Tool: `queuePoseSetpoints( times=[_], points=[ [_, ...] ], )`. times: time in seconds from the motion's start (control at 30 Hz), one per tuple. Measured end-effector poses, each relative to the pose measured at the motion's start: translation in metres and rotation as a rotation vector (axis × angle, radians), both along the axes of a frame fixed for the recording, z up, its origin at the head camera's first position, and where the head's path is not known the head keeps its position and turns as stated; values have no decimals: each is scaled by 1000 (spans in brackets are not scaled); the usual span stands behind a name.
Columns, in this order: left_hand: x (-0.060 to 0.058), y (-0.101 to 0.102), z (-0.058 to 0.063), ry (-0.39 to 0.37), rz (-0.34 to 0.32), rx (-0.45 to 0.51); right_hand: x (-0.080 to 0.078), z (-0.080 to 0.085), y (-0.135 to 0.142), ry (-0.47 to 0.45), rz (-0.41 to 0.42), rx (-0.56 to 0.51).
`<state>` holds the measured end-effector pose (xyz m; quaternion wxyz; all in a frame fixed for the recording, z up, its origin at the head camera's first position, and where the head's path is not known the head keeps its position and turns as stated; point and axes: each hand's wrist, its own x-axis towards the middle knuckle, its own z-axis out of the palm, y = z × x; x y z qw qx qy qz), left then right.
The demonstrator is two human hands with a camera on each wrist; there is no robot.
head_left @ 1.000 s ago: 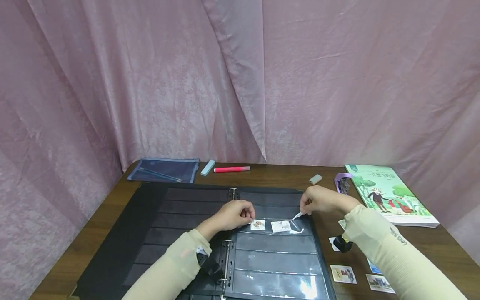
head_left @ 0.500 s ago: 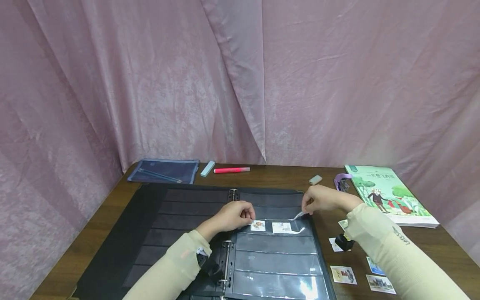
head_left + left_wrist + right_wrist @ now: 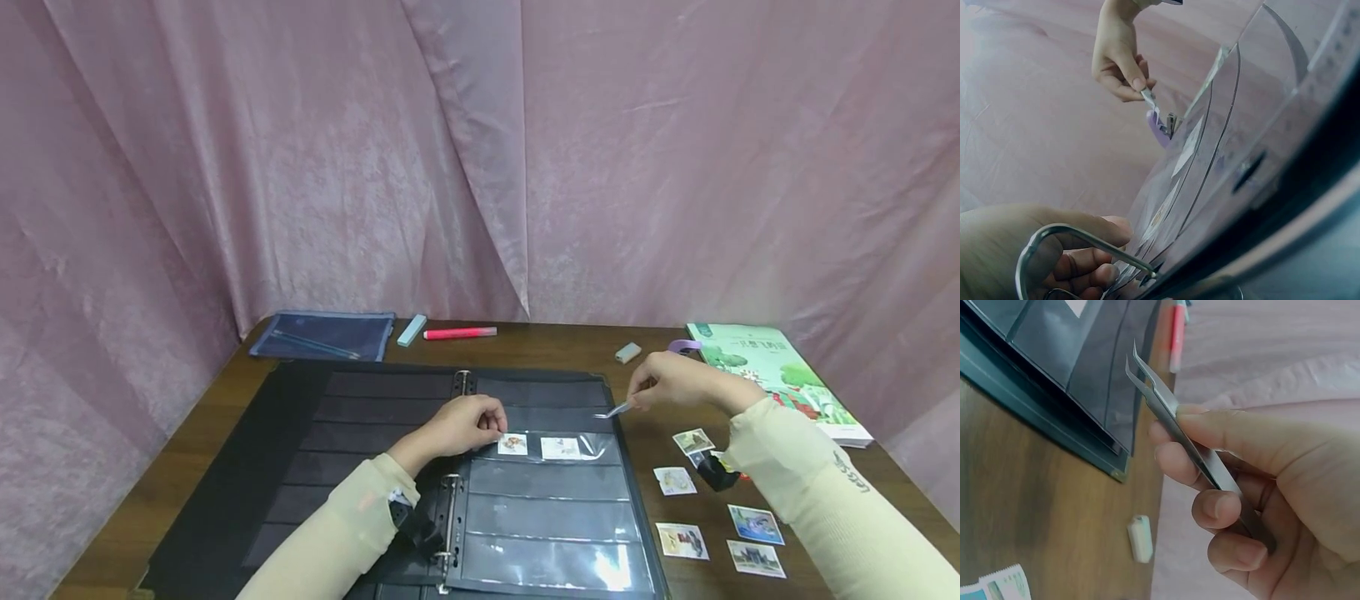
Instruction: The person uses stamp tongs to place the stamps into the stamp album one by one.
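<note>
An open ring-bound stamp album [image 3: 555,483] lies on the table, its right page made of clear pocket strips. Two stamps, one [image 3: 512,444] near the rings and another [image 3: 559,448] to its right, sit in the third strip from the top. My left hand [image 3: 468,427] pinches the album page by that strip's left end, next to the first stamp; the exact grip is partly hidden. Above the page's right edge my right hand [image 3: 660,383] holds bent-tip tweezers [image 3: 1191,447]. Their tips stand apart with nothing between them in the right wrist view.
Several loose stamps [image 3: 681,541] lie right of the album, some near the right sleeve. Behind it are a blue mesh pouch [image 3: 322,336], a light-blue stick [image 3: 412,330], a red marker [image 3: 460,332], an eraser [image 3: 627,353] and a green book [image 3: 780,367].
The tweezers have come out of the third strip; my right hand has drawn them up and to the right. My left hand stays at the same spot. More loose stamps are uncovered.
</note>
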<state>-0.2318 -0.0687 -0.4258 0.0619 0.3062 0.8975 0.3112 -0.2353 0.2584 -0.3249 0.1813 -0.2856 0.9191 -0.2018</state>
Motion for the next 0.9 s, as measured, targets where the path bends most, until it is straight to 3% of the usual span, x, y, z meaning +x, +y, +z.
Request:
queuePoseSetpoints(
  times=[0.3, 0.67, 0.9],
  points=[
    [0, 0, 1, -6, -2, 8, 8, 10, 22, 8, -13, -25],
    [1, 0, 4, -10, 7, 2, 23, 10, 54, 25, -33, -15],
    [0, 0, 1, -2, 3, 8, 36, 7, 76, -22, -85, 8]
  ],
)
